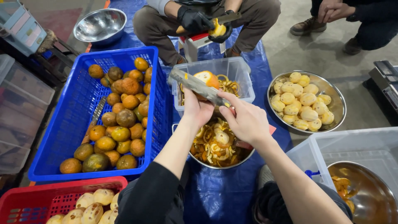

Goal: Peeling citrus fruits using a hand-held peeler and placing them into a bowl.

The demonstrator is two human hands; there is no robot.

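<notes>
At the far left stands a blue crate (pixel 74 120) full of unpeeled oranges (pixel 120 120), brown-spotted and partly green; a knife (pixel 94 120) lies in it against the fruit. In front of it, at the bottom edge, a red crate (pixel 29 199) carries several peeled pale fruits (pixel 89 209). Behind the blue crate an empty steel bowl (pixel 100 25) sits on the floor.

In the middle, the left hand (pixel 197 108) has its grip closed around a half-peeled orange (pixel 207 79), which is held up above a steel bowl of peels (pixel 215 149) and in front of a clear plastic tub (pixel 232 70). The right hand (pixel 244 120) is just beside it, and its grip is closed on the handle of a long flat peeler (pixel 195 85), whose blade lies against the orange. All this rests on a blue tarp (pixel 219 195).

Behind the tub another person crouches, and the black-gloved hands (pixel 199 20) hold a fruit and a knife.

To the right, a steel bowl (pixel 338 99) holds many peeled yellow fruits (pixel 302 101). At the lower right a clear bin (pixel 315 153) contains one more metal bowl (pixel 373 186) with a few peels.
</notes>
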